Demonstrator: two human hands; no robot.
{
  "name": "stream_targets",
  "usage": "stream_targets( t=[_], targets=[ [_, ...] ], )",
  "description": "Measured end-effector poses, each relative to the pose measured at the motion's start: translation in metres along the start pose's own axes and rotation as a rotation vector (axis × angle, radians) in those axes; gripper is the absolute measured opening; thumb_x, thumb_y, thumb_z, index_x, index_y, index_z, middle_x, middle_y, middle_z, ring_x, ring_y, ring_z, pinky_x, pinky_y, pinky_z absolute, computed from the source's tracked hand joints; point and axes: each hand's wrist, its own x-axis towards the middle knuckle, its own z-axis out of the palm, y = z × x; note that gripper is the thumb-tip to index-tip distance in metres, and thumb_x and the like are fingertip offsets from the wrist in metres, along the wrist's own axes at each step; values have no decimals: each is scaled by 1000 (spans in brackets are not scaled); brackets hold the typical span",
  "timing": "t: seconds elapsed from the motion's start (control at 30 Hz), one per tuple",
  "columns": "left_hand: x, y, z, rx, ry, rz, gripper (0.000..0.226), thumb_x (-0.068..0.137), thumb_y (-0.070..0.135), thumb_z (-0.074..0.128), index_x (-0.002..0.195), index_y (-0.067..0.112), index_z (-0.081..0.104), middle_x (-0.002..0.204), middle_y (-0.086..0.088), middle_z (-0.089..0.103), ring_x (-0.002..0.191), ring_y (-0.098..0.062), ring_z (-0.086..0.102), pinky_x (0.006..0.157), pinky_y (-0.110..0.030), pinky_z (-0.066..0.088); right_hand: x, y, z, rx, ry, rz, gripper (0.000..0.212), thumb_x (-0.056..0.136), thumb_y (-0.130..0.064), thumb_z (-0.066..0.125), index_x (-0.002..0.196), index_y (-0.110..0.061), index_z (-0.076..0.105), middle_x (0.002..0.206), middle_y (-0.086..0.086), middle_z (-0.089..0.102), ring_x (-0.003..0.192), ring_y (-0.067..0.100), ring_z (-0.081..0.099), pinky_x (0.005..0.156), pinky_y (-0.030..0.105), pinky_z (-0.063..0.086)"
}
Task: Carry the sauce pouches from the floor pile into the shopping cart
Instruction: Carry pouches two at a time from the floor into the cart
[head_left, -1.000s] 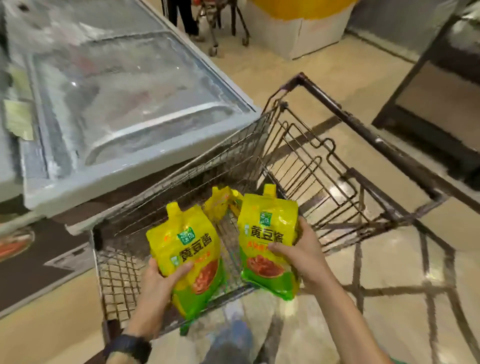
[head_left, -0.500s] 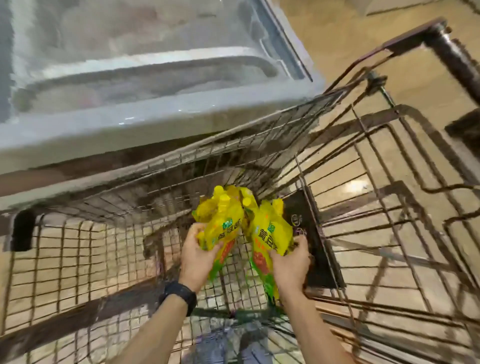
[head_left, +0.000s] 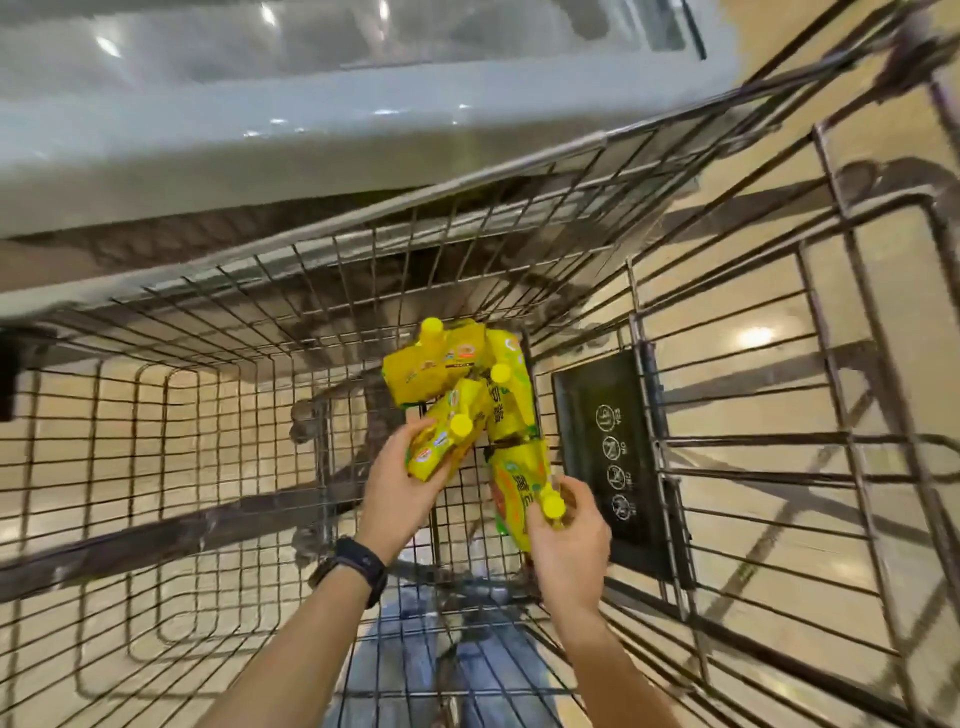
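Note:
I look straight down into the wire shopping cart (head_left: 218, 467). My left hand (head_left: 400, 483) grips a yellow sauce pouch (head_left: 447, 441) with a yellow cap, low inside the basket. My right hand (head_left: 569, 525) holds a second yellow pouch (head_left: 517, 483) by its capped top, just right of the first. Two more yellow pouches (head_left: 436, 366) lie on the cart's floor right behind them, against the far right corner. The four pouches touch or overlap one another.
A grey chest freezer (head_left: 311, 135) runs along the cart's far side. The cart's folding child seat with a black warning plate (head_left: 608, 457) stands to the right. Tan tiled floor shows through the wires. My legs (head_left: 415, 670) are below the basket.
Both hands have gone deeper into the cart with their pouches, down next to the two lying there. The right pouch has turned cap-toward-me. The camera has tilted further down.

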Motion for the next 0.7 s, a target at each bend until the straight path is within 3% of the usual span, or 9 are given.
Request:
stream_targets(
  t=[0.23, 0.37, 0.57, 0.7],
  targets=[
    [-37, 35, -31, 124, -6, -27, 70, 74, 57, 69, 136, 31, 48, 123, 10, 58, 112, -10, 60, 95, -37, 53, -8, -46, -31, -284, -160, -285, 56, 78, -23, 74, 129, -25, 50, 124, -2, 56, 111, 20, 58, 90, 38, 49],
    [-64, 50, -69, 315, 68, -35, 61, 84, 44, 70, 138, 26, 46, 124, 6, 59, 110, -18, 60, 92, -35, 51, -12, -95, -44, -392, -235, -425, 61, 75, -23, 71, 131, -23, 45, 126, 1, 47, 117, 24, 53, 88, 40, 49],
    [-116, 67, -158, 551, 189, -149, 62, 91, 46, 59, 145, 23, 37, 127, -7, 59, 111, -25, 59, 94, -38, 51, -47, -199, -41, -634, -339, -725, 67, 77, -28, 68, 138, -22, 40, 131, 8, 47, 122, 31, 49, 90, 42, 48],
    [-177, 75, -233, 680, 374, -216, 69, 91, 49, 58, 149, 21, 33, 127, -10, 63, 112, -28, 62, 92, -38, 52, -118, -270, -25, -742, -413, -971, 74, 80, -32, 68, 145, -21, 34, 138, 9, 43, 127, 32, 46, 92, 43, 47]
  ],
)
